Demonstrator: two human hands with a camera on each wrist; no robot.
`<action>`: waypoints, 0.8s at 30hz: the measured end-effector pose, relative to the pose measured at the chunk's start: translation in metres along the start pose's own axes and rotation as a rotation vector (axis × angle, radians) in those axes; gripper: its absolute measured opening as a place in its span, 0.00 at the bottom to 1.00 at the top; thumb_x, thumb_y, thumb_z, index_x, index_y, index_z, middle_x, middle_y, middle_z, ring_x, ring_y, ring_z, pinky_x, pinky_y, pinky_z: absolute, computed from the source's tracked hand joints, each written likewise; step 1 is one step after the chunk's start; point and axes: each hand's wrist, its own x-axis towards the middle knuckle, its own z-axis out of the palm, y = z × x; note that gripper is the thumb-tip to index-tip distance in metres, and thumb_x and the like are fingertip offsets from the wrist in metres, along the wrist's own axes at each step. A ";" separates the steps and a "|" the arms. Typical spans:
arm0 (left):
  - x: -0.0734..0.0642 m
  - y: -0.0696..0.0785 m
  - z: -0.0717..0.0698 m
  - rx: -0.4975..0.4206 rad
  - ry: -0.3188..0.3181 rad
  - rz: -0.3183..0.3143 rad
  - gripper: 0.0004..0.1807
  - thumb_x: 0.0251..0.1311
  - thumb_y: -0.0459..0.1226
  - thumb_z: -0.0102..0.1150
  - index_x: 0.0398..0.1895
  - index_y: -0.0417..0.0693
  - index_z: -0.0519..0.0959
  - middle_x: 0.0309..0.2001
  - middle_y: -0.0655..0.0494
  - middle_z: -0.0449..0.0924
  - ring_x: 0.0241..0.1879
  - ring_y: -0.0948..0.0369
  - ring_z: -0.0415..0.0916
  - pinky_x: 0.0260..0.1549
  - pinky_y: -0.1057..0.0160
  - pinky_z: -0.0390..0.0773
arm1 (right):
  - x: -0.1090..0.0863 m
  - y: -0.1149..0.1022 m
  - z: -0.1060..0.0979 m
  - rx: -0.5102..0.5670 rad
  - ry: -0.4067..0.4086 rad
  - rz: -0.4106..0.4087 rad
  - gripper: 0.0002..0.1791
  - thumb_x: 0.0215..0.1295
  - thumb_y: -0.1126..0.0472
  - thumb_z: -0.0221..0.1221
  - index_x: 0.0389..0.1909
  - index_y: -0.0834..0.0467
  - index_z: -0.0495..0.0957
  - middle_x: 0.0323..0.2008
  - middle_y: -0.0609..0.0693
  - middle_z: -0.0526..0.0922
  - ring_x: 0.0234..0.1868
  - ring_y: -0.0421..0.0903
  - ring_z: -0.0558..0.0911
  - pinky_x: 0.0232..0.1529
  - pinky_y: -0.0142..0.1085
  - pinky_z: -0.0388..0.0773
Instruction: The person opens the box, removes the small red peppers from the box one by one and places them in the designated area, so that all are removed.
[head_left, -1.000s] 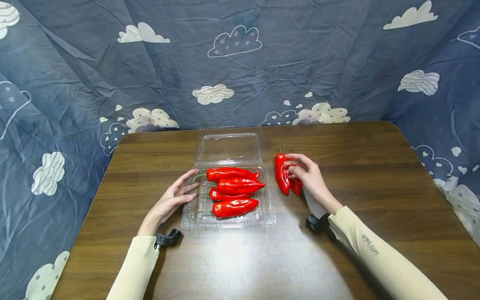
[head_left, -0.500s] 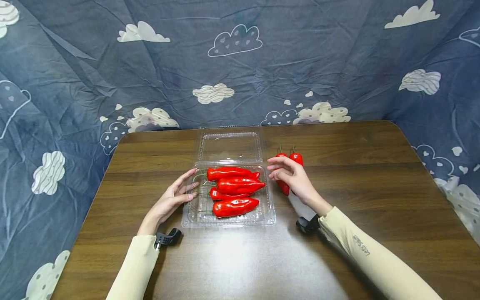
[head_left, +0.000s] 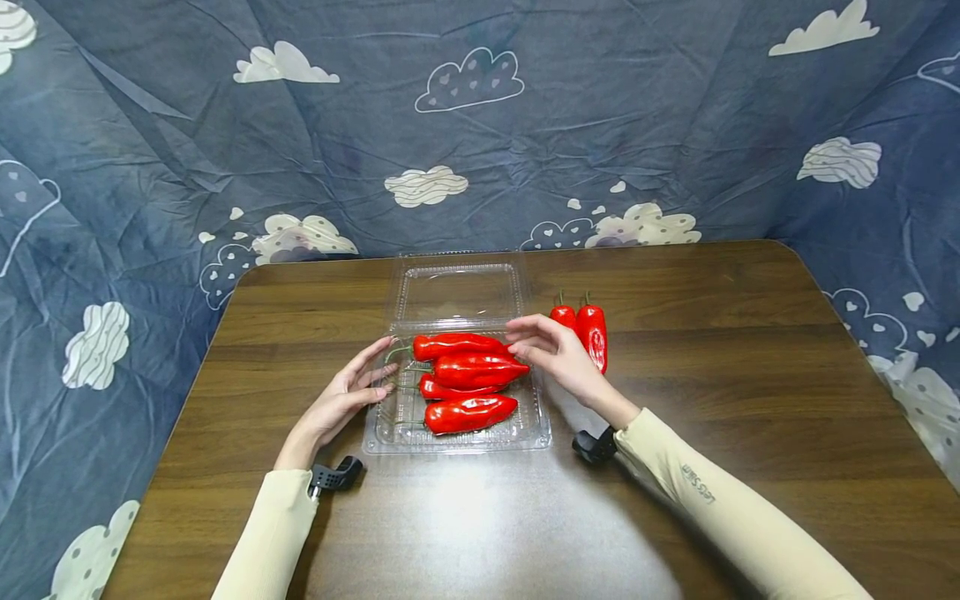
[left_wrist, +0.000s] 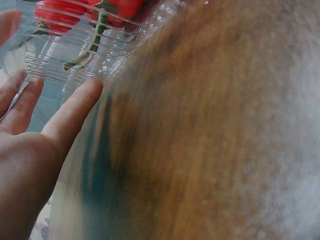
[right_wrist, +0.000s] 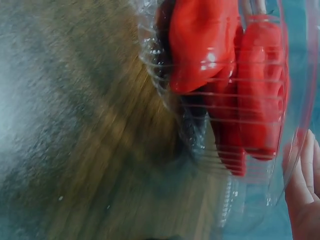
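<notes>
Red peppers (head_left: 480, 369) could shift, I reckon, if my spread left hand (head_left: 342, 402) or loose, empty right hand (head_left: 561, 357) jolts the clamshell (head_left: 457, 444).

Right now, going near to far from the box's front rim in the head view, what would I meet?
Front rim → nearest pepper → middle two peppers → farthest boxed pepper → lid → backdrop.
</notes>
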 end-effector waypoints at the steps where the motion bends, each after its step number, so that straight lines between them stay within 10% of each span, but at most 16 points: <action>1: 0.000 0.000 0.000 -0.001 -0.001 0.002 0.41 0.60 0.19 0.47 0.75 0.40 0.46 0.75 0.46 0.39 0.69 0.38 0.45 0.60 0.56 0.67 | 0.001 0.000 0.001 -0.014 -0.008 0.003 0.19 0.61 0.79 0.54 0.54 0.75 0.70 0.50 0.73 0.75 0.47 0.63 0.79 0.48 0.35 0.78; 24: 0.000 -0.001 0.000 -0.004 -0.003 0.011 0.41 0.60 0.19 0.47 0.75 0.41 0.46 0.75 0.45 0.39 0.69 0.37 0.45 0.60 0.57 0.67 | 0.002 -0.005 0.022 -0.255 -0.199 0.057 0.19 0.60 0.74 0.56 0.53 0.64 0.76 0.51 0.59 0.79 0.48 0.53 0.80 0.49 0.42 0.78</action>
